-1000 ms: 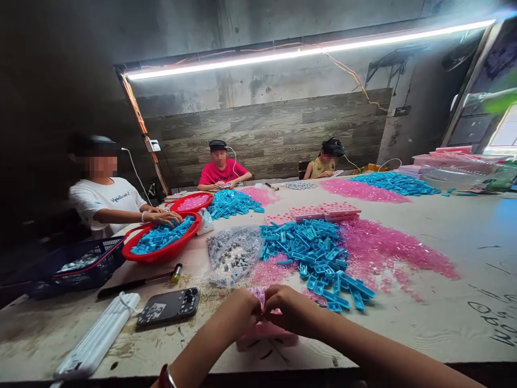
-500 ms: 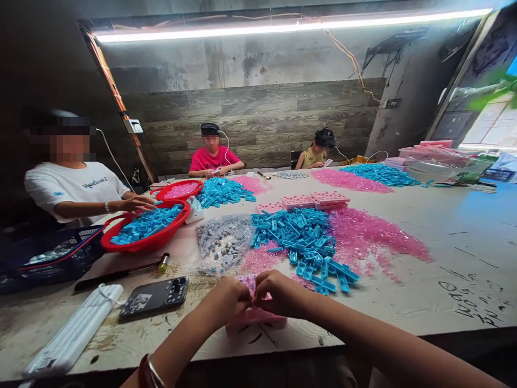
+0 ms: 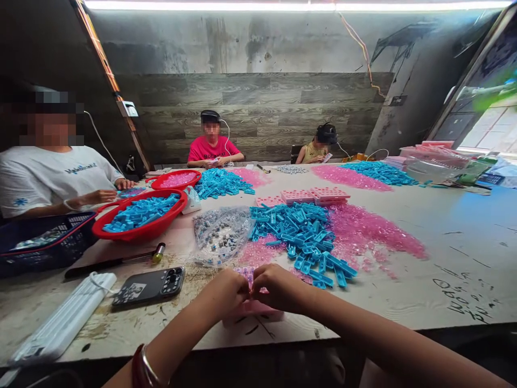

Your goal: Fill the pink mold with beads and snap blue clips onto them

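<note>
My left hand point(image 3: 231, 291) and my right hand point(image 3: 279, 286) meet fingertip to fingertip over a pink block-like holder point(image 3: 258, 311) at the table's near edge. Both are closed in a pinch; whatever sits between the fingertips is too small and covered to make out. Small clear pink pieces show on the holder's top just behind my fingers. Beyond them lies a heap of blue plastic pieces point(image 3: 301, 229), long and trough-shaped. Clear pink pieces point(image 3: 371, 231) spread to its right. Left of the heap rests a clear plastic bag point(image 3: 222, 237) of small metallic parts.
Left of my hands lie a phone point(image 3: 148, 288), a white power bank point(image 3: 64, 318) and a small hammer point(image 3: 121, 261). Red baskets point(image 3: 139, 231) stand farther left, beside a seated person in white. Pink trays point(image 3: 297, 196) are behind the heap. Two people sit across the table.
The camera view has tilted down slightly. My hands keep their pinch over the pink holder. The person on the left has drawn a hand back from the red basket of blue pieces.
</note>
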{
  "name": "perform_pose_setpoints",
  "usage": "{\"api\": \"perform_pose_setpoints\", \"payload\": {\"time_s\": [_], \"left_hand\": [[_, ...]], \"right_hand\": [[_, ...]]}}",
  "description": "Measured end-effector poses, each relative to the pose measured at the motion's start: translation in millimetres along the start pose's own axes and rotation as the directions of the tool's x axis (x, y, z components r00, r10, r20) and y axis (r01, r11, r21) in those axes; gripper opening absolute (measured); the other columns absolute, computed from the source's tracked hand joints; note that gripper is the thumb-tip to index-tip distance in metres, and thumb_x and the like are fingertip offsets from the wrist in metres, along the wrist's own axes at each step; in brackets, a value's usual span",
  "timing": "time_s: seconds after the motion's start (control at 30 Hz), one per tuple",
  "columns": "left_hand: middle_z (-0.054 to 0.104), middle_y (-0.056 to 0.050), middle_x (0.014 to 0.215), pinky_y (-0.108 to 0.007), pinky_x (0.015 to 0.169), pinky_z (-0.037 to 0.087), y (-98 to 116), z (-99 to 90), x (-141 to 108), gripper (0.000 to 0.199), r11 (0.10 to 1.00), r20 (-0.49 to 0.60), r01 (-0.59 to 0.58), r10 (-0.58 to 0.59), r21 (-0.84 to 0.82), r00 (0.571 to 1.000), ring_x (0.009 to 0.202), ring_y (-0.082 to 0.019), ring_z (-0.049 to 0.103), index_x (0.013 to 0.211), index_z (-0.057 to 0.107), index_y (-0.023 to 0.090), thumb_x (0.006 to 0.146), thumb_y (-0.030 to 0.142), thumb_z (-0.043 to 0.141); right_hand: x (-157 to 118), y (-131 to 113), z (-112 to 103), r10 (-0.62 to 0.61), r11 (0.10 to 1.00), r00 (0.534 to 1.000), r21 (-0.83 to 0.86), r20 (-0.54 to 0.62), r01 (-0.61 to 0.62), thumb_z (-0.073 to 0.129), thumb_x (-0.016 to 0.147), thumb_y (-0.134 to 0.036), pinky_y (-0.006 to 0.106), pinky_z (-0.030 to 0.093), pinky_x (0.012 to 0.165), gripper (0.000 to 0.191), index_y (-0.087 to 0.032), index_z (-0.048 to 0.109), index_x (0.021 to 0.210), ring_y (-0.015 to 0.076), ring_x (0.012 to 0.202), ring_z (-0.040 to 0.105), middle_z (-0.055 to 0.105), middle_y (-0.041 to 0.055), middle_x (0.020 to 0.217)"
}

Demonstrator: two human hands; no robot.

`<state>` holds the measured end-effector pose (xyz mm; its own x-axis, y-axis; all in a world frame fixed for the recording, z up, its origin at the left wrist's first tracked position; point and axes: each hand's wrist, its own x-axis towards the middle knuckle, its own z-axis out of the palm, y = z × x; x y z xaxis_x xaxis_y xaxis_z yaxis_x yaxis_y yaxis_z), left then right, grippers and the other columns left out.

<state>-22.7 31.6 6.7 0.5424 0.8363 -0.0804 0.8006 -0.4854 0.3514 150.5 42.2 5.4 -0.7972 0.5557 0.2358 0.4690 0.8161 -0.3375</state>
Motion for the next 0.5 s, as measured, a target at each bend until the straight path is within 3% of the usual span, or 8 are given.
{"api": "perform_pose_setpoints", "payload": {"time_s": [0.27, 0.5], "left_hand": [[0.067, -0.003, 0.065, -0.021, 0.052, 0.031, 2.9, -0.2, 1.5, 0.023, 1.0, 0.014, 0.014, -0.014, -0.008, 1.0, 0.057, -0.012, 0.053, 0.073, 0.071, 0.018, 0.076, 0.02, 0.049], [0.068, -0.003, 0.068, -0.02, 0.053, 0.035, 4.5, -5.2, 4.4, 0.023, 0.999, 0.07, 0.01, -0.007, -0.04, 0.997, 0.058, -0.012, 0.055, 0.076, 0.072, 0.017, 0.073, 0.016, 0.049]], "right_hand": [[1.0, 0.9, 0.7, -0.008, 1.0, 1.0, -0.004, 0.016, 0.008, 0.061, 0.067, -0.001, 0.017, 0.035, 0.049, 0.014, -0.013, 0.069, 0.064, 0.0084, 0.054, 0.053, 0.062, 0.002, 0.063], [-1.7, 1.6, 1.4, -0.002, 0.999, 1.0, 0.041, -0.004, 0.002, 0.061, 0.069, -0.004, 0.017, 0.037, 0.051, 0.013, -0.013, 0.07, 0.069, 0.0094, 0.058, 0.056, 0.064, 0.0032, 0.069]]}}
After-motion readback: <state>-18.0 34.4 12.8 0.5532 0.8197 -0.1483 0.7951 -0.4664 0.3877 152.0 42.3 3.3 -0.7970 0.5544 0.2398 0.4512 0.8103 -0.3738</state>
